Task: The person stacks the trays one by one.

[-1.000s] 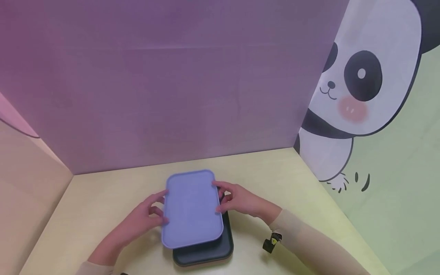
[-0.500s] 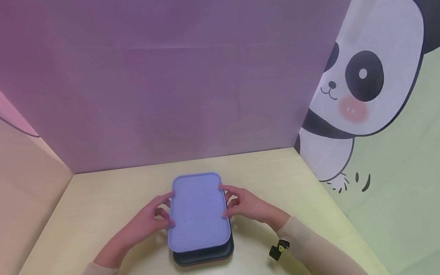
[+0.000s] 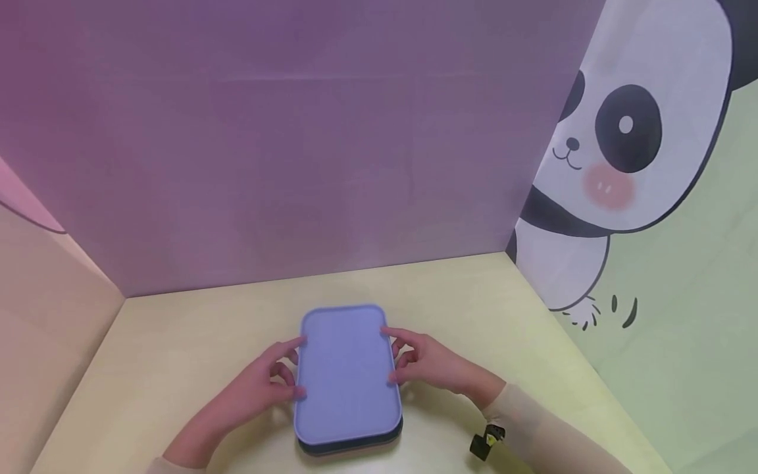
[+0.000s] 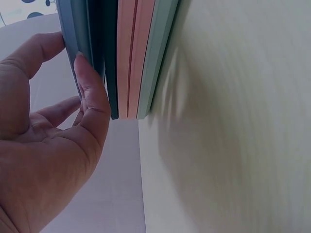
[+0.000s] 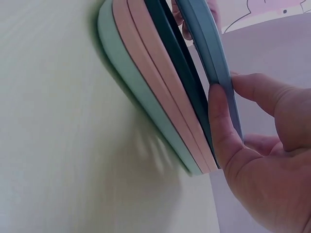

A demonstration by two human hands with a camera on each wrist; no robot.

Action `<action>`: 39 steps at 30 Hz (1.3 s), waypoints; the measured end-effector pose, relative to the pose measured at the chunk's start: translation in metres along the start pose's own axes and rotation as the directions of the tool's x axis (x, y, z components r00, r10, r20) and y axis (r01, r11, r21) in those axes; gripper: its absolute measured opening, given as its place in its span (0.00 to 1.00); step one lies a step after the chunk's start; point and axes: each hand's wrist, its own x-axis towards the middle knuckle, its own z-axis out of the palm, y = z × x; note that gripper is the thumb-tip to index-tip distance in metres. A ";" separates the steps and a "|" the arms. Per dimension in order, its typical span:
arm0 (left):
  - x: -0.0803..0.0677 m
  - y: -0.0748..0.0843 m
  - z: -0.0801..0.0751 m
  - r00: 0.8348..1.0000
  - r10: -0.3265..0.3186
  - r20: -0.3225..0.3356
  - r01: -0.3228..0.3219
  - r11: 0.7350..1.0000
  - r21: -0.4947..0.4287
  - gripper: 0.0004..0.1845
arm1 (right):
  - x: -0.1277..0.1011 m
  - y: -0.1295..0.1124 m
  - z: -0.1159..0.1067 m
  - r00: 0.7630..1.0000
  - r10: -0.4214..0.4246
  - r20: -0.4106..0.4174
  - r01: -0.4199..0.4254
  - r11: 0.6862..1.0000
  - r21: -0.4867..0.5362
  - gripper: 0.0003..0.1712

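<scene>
A shallow blue-violet tray (image 3: pixel 346 375) with rounded corners lies between both hands in the head view. My left hand (image 3: pixel 257 382) pinches its left rim and my right hand (image 3: pixel 435 365) its right rim, index fingers and thumbs spread along the edges. Under it is a stack: a dark tray (image 5: pixel 177 48) on top, pink trays (image 5: pixel 163 82) in the middle and a pale green one (image 4: pixel 158 58) at the bottom. In the right wrist view a narrow gap parts the blue-violet tray from the dark one. From above, the upper tray hides most of the stack.
The stack stands on a pale wooden table (image 3: pixel 207 329). Behind it rises a purple wall (image 3: pixel 320 164); on the right is a pale green wall with a panda picture (image 3: pixel 628 131). A small black device (image 3: pixel 488 441) hangs at the right wrist.
Both hands have brought the blue-violet tray rightward and toward the person. It now covers nearly all of the dark tray, leaving only a thin strip showing at the near edge.
</scene>
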 end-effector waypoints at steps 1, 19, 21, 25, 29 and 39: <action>0.000 0.000 0.001 1.000 0.005 0.002 -0.005 1.000 -0.003 0.51 | -0.001 0.001 0.000 1.000 -0.002 0.000 0.002 1.000 -0.001 0.53; -0.005 -0.006 0.009 0.998 -0.057 0.002 0.056 0.995 0.080 0.51 | -0.002 0.013 0.001 0.999 -0.018 0.027 0.021 0.991 -0.132 0.52; -0.006 -0.006 0.009 0.999 -0.050 0.014 0.049 0.996 0.072 0.51 | -0.002 0.013 0.001 0.999 -0.023 0.028 0.027 0.988 -0.149 0.52; -0.006 -0.008 0.009 0.998 -0.038 0.041 0.035 0.997 0.071 0.51 | -0.001 0.015 -0.002 0.999 -0.036 0.022 0.040 0.983 -0.180 0.52; -0.006 -0.009 0.008 0.998 -0.030 0.052 0.024 0.994 0.103 0.51 | -0.001 0.018 -0.003 0.999 -0.036 0.025 0.040 0.983 -0.180 0.51; -0.009 -0.013 -0.002 0.999 0.029 -0.026 -0.025 0.988 0.153 0.44 | 0.000 0.017 -0.012 0.994 -0.105 -0.005 0.100 0.960 -0.263 0.36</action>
